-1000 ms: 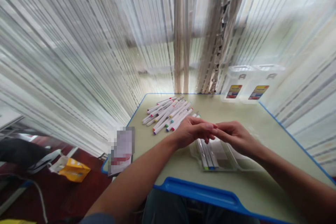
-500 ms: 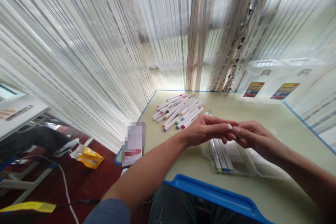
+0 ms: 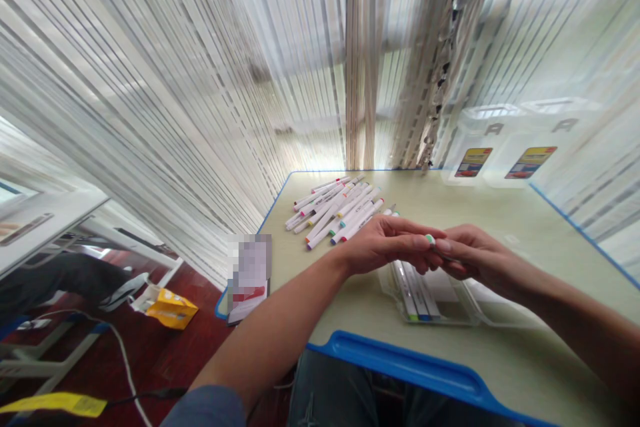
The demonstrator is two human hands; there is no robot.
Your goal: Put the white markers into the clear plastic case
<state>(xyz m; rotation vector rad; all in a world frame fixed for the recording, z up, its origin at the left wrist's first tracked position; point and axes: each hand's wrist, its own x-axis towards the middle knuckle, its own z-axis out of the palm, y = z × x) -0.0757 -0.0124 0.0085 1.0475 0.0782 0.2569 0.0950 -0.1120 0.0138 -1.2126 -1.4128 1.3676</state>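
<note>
Above the near middle of the desk, my two hands meet around a white marker [image 3: 431,239] with a green end. Its end shows between the fingertips, and most of its body is hidden. My left hand [image 3: 383,243] pinches it from the left, thumb on the near side. Against it from the right is my right hand [image 3: 475,250], closed on the same marker. Beneath the hands lies an opened clear plastic case [image 3: 470,323], with several white markers [image 3: 423,297] side by side in its left part. A loose pile of markers [image 3: 343,207] lies beyond my left hand.
Two clear plastic boxes [image 3: 470,163] with coloured labels stand at the desk's back right. A phone-like device [image 3: 255,270], partly blurred out, lies at the left edge. A blue trough [image 3: 400,367] runs along the front. String curtains [image 3: 310,80] hang behind. Another person's leg [image 3: 75,280] shows left.
The view has shifted slightly, so the desk appears a little further left. Both hands stay together on the marker, and its green end shows more clearly now.
</note>
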